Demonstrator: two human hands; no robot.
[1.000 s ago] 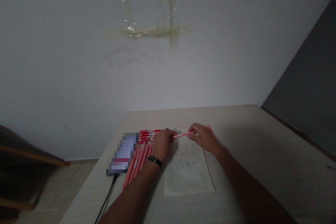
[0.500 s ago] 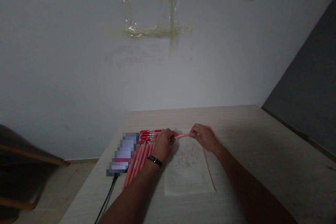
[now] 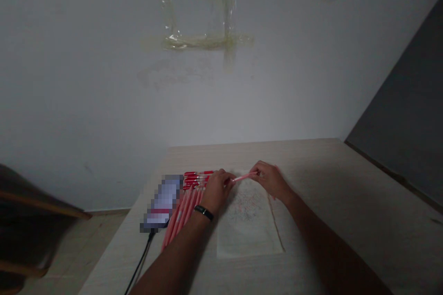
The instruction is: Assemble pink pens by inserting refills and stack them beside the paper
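Observation:
A slim pink pen-like stick (image 3: 245, 176) stretches between my two hands above the far part of a pale sheet or bag with faint speckled marks (image 3: 249, 221). My left hand (image 3: 218, 186), a black band on its wrist, has its fingers closed around the stick's left end. The right end is pinched by my right hand (image 3: 269, 178), and a bit of pink shows behind that hand. Left of my left hand lie several red pens with clear parts (image 3: 195, 178). Several longer pink sticks (image 3: 182, 216) lie below them, partly covered by my left forearm.
A phone with a blurred-out screen (image 3: 162, 203) lies at the table's left side, a black cable (image 3: 143, 256) running from it toward the front. The wooden table (image 3: 346, 221) meets a wall with yellowed tape (image 3: 200, 44). A dark chair-like object (image 3: 34, 226) stands at far left.
My right hand has shifted slightly, and the right part of the pink stick is raised a little more, with more of it showing. My left hand stays nearly in place.

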